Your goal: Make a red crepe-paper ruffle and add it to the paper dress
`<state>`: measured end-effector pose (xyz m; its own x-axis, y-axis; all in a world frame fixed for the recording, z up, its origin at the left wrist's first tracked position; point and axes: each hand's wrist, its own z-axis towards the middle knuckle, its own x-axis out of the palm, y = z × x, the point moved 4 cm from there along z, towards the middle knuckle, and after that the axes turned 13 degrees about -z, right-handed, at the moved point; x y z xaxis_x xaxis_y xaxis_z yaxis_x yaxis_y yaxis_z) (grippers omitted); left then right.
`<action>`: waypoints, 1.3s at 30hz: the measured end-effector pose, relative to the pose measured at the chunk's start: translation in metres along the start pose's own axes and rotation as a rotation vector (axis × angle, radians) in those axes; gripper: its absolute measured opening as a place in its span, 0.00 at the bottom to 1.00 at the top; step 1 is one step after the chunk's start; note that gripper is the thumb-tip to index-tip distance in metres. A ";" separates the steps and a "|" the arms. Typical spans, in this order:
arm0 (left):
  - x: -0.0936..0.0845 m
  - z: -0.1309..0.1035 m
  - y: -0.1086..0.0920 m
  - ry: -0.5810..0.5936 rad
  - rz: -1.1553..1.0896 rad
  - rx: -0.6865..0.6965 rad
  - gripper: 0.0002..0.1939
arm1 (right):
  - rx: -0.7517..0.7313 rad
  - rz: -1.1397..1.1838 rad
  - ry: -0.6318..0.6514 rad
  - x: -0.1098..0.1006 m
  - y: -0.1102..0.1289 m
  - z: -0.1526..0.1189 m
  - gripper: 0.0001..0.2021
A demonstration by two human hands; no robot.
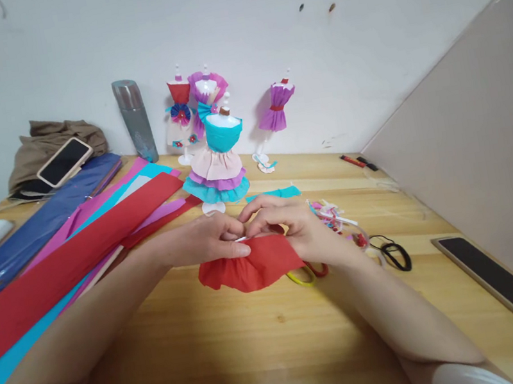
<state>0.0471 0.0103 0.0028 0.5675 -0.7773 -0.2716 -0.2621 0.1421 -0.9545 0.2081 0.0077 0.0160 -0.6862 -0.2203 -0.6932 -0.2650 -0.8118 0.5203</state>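
A piece of red crepe paper (258, 266), gathered into folds along its upper edge, hangs between my hands above the table. My left hand (214, 234) pinches the gathered edge, thumb in front. The fingers of my right hand (290, 222) are closed on the paper's right part, their tips near my left fingers. A thin white strip shows at the pinched edge; I cannot tell what it is. Behind my hands stands a small dress form (219, 159) in a turquoise, pink and purple paper dress. Scissors (305, 275) with yellow and red handles lie partly hidden below my right hand.
Long crepe paper strips (75, 246) spread over the left side. More dressed forms (277, 107) and a grey bottle (135, 120) stand by the wall. Trimmings (331, 216), a black cord (395, 254) and a phone (499, 280) lie right; another phone (65, 162) rests on brown cloth (49, 144).
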 end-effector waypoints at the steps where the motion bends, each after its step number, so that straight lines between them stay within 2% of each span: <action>1: 0.000 0.000 0.000 0.002 0.005 -0.001 0.16 | 0.019 0.008 0.005 0.001 -0.001 0.000 0.07; 5: -0.002 0.000 0.000 -0.017 0.002 -0.016 0.14 | 0.078 0.023 -0.011 0.001 -0.005 -0.001 0.09; 9: -0.006 0.001 -0.001 -0.121 0.036 0.007 0.11 | 0.156 0.034 -0.079 0.001 -0.013 -0.001 0.10; 11: -0.008 0.001 -0.001 -0.175 0.058 0.011 0.08 | 0.231 0.079 -0.056 0.005 -0.018 -0.002 0.12; 14: -0.009 0.002 -0.002 -0.218 0.057 0.003 0.10 | 0.346 0.186 0.000 0.011 -0.023 -0.002 0.14; 19: -0.009 0.002 -0.003 -0.263 0.138 0.052 0.09 | 0.465 0.314 -0.004 0.015 -0.032 -0.002 0.16; 23: -0.009 0.002 0.001 -0.336 0.155 0.137 0.06 | 0.436 0.323 -0.061 0.016 -0.036 -0.002 0.15; 29: -0.009 0.003 0.006 -0.447 0.116 0.166 0.07 | 0.333 0.097 -0.290 0.008 -0.033 -0.004 0.07; 33: -0.006 0.001 -0.002 -0.467 0.194 0.186 0.06 | 0.406 0.191 -0.266 0.007 -0.037 -0.004 0.07; 39: -0.001 -0.002 -0.010 -0.474 0.321 0.210 0.06 | 0.466 0.487 -0.175 0.014 -0.049 -0.003 0.10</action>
<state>0.0475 0.0082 0.0133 0.7841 -0.3250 -0.5287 -0.3454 0.4791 -0.8069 0.2139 0.0427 -0.0206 -0.8893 -0.3787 -0.2562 -0.1355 -0.3167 0.9388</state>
